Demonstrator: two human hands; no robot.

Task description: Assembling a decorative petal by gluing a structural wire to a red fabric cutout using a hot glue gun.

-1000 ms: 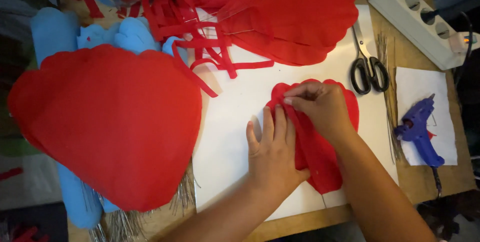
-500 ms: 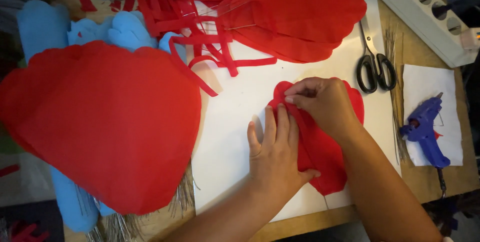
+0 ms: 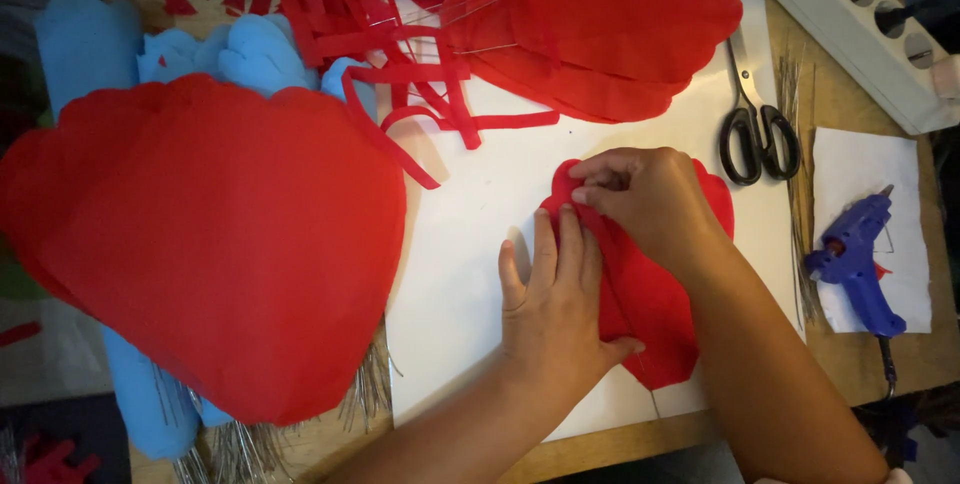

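**Matt crepe, smooth card, bare wood**

Under your left hand (image 3: pixel 555 309) and right hand (image 3: pixel 650 199) lies a small red petal of crepe paper (image 3: pixel 650 294), matt and finely crinkled. It rests on a smooth white sheet of card (image 3: pixel 470 244), dull in finish. The large red crepe-paper heart (image 3: pixel 210 244) looks equally matt. Your scissors (image 3: pixel 757 114) have shiny metal blades and glossy black plastic handles. The blue glue gun (image 3: pixel 855 264) is smooth plastic. The tabletop (image 3: pixel 850 104) shows bare, matt wood.
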